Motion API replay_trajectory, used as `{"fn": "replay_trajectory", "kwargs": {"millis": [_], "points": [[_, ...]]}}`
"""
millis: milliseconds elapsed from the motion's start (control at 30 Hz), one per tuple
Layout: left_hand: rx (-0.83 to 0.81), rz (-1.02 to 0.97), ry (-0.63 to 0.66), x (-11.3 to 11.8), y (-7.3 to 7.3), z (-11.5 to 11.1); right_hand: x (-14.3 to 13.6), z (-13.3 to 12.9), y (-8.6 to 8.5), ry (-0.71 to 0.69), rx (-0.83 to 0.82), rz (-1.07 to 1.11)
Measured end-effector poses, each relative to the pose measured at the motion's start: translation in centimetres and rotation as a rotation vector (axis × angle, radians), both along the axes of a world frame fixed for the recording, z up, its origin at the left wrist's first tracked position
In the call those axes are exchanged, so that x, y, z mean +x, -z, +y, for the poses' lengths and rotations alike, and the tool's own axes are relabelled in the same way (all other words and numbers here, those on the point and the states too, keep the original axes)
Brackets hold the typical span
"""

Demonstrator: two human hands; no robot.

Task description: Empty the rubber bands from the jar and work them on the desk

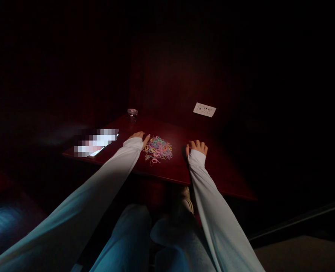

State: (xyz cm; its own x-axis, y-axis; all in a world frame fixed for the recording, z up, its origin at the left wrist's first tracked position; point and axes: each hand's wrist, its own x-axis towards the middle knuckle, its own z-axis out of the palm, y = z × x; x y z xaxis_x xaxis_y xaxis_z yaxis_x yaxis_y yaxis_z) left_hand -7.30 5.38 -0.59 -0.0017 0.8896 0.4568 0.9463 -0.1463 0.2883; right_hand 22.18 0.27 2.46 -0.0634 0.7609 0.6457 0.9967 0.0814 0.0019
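Note:
A loose heap of small pastel bands (158,148) lies on the dark red table (167,174) between my hands. My left hand (140,137) rests at the heap's left edge, its thumb apart from the other fingers, with nothing visible in it. To the right of the heap, and apart from it, my right hand (197,146) lies on the table with its fingers bent; its palm side is hidden, so I cannot make out whether it holds anything. White sleeves reach to both wrists.
A small clear jar (132,112) with a lid stands at the table's back left. A lit device (98,144), its screen blurred, lies at the left edge. A white socket plate (204,109) is on the wall behind. My legs and a shoe show below the table.

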Motion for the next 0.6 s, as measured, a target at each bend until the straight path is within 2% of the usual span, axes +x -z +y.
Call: {"fn": "replay_trajectory", "kwargs": {"millis": [133,300,400,533,600], "points": [[-0.154,-0.013,0.011,1.1,0.1,0.9,-3.7,0.8,0.7,-0.115,-0.096,0.002],[-0.231,-0.103,0.017,4.8,0.0,0.8,-5.9,1.9,1.7,-0.159,-0.129,0.097],[-0.165,-0.239,0.033,5.6,0.2,0.9,-6.2,2.0,1.8,-0.182,-0.112,0.127],[0.009,-0.397,0.113,4.0,0.4,1.2,-6.9,1.9,1.3,-0.208,-0.138,0.126],[0.045,-0.422,0.164,3.3,0.5,1.3,-7.4,1.9,0.9,-0.223,-0.146,0.124]]}}
